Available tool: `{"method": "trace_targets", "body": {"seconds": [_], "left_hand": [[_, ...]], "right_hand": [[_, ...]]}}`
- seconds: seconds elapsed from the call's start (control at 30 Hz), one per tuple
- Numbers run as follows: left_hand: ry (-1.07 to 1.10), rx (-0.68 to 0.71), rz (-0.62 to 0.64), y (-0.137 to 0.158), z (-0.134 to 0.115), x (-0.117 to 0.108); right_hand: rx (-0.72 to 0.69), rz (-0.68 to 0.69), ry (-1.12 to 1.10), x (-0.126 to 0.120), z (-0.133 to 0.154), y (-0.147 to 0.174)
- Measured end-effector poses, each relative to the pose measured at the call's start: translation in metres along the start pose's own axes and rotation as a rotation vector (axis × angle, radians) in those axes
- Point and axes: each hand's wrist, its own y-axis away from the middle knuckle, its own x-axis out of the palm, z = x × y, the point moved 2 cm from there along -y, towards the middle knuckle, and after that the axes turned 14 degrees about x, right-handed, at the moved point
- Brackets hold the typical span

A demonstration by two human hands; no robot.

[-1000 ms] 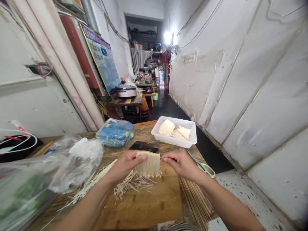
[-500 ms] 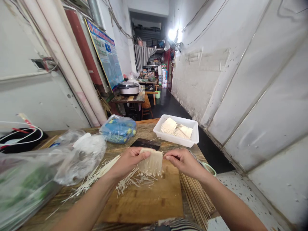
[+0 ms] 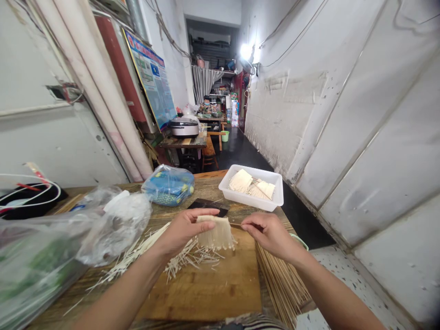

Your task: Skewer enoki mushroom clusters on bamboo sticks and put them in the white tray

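Between thumb and fingers, my left hand (image 3: 187, 229) holds a flat row of enoki mushrooms (image 3: 216, 233), caps hanging down above a wooden cutting board (image 3: 220, 293). My right hand (image 3: 266, 231) pinches a thin bamboo skewer (image 3: 236, 224), whose other end meets the right side of the row near its top; how deep it runs inside is hidden. Loose enoki mushrooms (image 3: 185, 254) lie scattered on the board's left part and beyond it. A white plastic tray (image 3: 223, 189) at the back holds skewered enoki bundles (image 3: 241, 181).
Many bamboo skewers (image 3: 280, 279) lie to the right of the board. Plastic bags (image 3: 129, 224) crowd the left side, near a bag with blue contents (image 3: 168, 183). A dark flat piece (image 3: 206, 206) lies behind my hands. Another person (image 3: 206, 106) sits far back.
My right hand has moved a little to the right, away from the mushroom row, and more of the skewer shows. My left hand's index finger has lifted slightly and straightened.
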Motion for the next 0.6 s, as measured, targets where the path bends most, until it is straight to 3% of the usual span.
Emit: {"method": "trace_targets", "body": {"seconds": [0.17, 0.37, 0.5, 0.6], "left_hand": [[-0.238, 0.047, 0.072, 0.001, -0.009, -0.001], [-0.659, 0.233, 0.211, -0.002, -0.030, -0.001], [-0.712, 0.312, 0.366, -0.004, -0.038, 0.004], [-0.709, 0.335, 0.402, -0.004, -0.038, 0.007]], "right_hand": [[-0.013, -0.006, -0.001, 0.000, 0.003, 0.003], [-0.055, 0.005, 0.009, -0.002, 0.006, 0.007], [-0.070, 0.021, 0.039, -0.003, 0.007, 0.008], [-0.086, 0.029, 0.073, -0.003, 0.007, 0.007]]}}
